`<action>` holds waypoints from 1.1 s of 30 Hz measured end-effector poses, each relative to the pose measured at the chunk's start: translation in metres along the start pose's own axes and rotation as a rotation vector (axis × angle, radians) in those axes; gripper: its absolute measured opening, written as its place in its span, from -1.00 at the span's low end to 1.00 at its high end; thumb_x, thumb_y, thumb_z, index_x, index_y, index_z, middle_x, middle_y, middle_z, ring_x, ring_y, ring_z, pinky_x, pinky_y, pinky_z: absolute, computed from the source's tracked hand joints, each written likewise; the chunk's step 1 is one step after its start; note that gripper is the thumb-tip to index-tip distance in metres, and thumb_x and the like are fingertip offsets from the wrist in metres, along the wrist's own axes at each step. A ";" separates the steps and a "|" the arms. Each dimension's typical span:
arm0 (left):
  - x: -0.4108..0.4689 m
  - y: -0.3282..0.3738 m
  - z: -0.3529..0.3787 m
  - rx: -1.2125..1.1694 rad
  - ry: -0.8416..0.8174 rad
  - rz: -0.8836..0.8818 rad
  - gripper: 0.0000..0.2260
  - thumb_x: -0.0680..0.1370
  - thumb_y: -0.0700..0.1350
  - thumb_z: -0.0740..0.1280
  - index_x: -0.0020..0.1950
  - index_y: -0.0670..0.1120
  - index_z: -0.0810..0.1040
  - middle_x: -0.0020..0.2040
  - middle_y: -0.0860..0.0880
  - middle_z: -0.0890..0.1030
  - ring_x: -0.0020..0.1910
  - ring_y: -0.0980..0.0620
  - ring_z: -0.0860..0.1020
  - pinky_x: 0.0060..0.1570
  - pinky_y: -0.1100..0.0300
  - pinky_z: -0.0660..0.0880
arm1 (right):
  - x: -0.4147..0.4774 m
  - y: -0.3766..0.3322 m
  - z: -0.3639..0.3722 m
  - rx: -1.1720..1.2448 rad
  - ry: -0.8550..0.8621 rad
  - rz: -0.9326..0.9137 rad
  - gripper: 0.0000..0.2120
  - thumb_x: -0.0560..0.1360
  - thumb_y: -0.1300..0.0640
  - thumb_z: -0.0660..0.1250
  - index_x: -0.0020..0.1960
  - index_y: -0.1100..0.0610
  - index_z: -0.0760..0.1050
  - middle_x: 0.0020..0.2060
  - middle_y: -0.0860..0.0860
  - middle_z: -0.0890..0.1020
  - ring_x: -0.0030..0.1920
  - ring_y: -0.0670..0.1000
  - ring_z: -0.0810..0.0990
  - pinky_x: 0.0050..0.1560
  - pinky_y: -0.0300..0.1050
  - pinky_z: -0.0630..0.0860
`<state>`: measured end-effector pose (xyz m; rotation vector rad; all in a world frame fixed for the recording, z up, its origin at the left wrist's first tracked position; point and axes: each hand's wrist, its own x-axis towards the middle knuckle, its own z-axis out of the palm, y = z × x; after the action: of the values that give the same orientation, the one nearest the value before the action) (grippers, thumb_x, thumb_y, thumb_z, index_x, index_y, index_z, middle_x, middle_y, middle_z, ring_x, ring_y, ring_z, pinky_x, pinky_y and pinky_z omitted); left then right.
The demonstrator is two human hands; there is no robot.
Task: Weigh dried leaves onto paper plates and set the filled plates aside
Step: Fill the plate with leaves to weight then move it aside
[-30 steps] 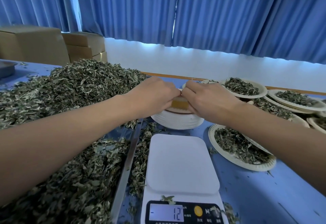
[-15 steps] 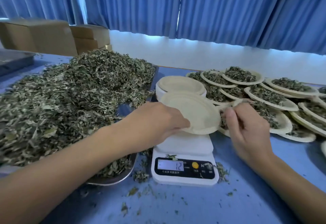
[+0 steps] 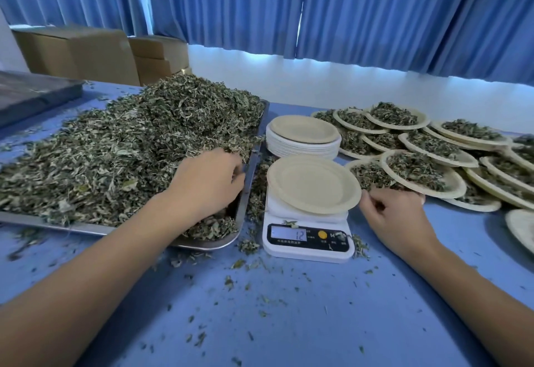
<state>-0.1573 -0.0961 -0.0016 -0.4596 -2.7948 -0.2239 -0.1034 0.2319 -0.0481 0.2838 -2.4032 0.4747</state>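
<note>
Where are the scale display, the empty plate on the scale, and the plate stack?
scale display [image 3: 289, 234]: head view, middle of the screen.
empty plate on the scale [image 3: 313, 184]: head view, its bare centre.
plate stack [image 3: 303, 148]: head view, front side of the stack.

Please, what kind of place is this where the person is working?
Probably a small workroom for portioning dried herbs or tea: a metal tray heaped with dried leaves, a digital scale bearing an empty paper plate, many filled plates beside it, and cardboard boxes behind.
</note>
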 end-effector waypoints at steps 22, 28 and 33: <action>0.006 0.003 0.015 0.140 -0.347 -0.081 -0.76 0.63 -0.20 0.20 -0.24 -0.08 0.36 -0.26 -0.05 0.49 -0.32 -0.03 0.53 -0.17 0.01 0.59 | -0.001 0.013 0.003 -0.003 -0.046 0.091 -0.53 0.61 0.11 0.27 -0.44 0.13 0.22 -0.61 -0.01 0.29 -0.50 0.00 0.30 -0.41 -0.08 0.28; 0.027 -0.009 0.003 -0.073 -0.111 -0.148 -0.72 0.67 -0.08 0.22 -0.20 -0.15 0.47 -0.33 -0.07 0.56 -0.42 0.00 0.54 -0.51 0.19 0.40 | 0.000 0.013 0.001 0.008 -0.045 0.086 -0.51 0.61 0.12 0.28 -0.45 0.11 0.21 -0.62 -0.01 0.28 -0.51 0.00 0.30 -0.41 -0.09 0.28; 0.043 -0.012 -0.004 -0.314 0.103 -0.097 -0.71 0.68 -0.06 0.22 -0.24 -0.08 0.44 -0.42 -0.02 0.54 -0.64 0.17 0.42 -0.66 0.38 0.28 | 0.001 0.015 -0.001 0.015 -0.042 0.093 -0.51 0.63 0.14 0.29 -0.45 0.15 0.24 -0.61 0.03 0.33 -0.54 0.05 0.38 -0.44 -0.06 0.29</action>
<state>-0.1990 -0.0959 0.0148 -0.3694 -2.6907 -0.6948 -0.1081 0.2461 -0.0509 0.1914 -2.4632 0.5331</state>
